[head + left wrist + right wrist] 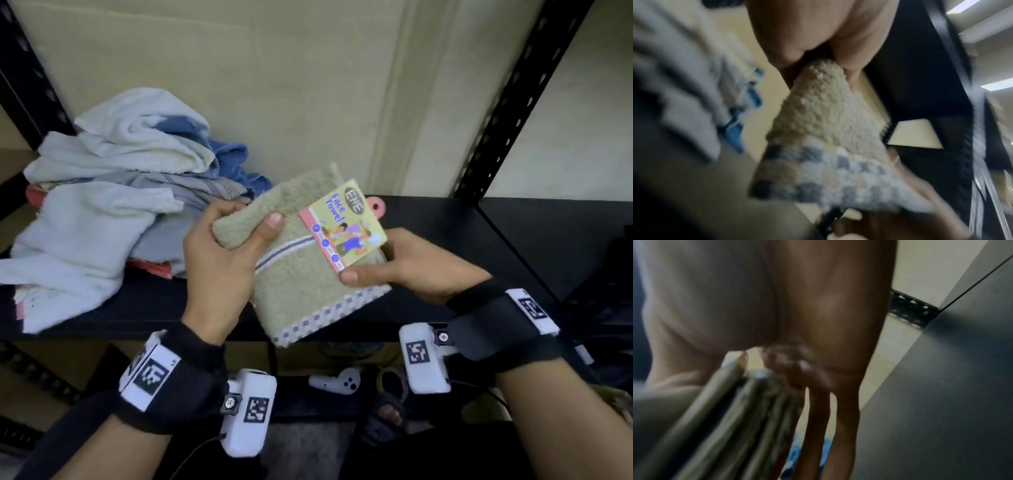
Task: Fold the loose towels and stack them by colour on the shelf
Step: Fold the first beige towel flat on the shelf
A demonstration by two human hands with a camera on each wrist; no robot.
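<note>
Centrally, a folded beige towel [301,274] is held above the near edge of the black shelf [445,219], a "Face Towel" card label [342,226] on its top face. Left hand [219,260] grips its far-left corner, thumb on top, fingers curled behind. Right hand [411,263] pinches the right edge at the label, thumb on top; its other fingers are hidden beneath. Left on the shelf lies a loose pile of towels [102,192], white and blue, with pink edges half buried. Both wrist views are blurred; the left one shows the towel's checked border [828,183].
</note>
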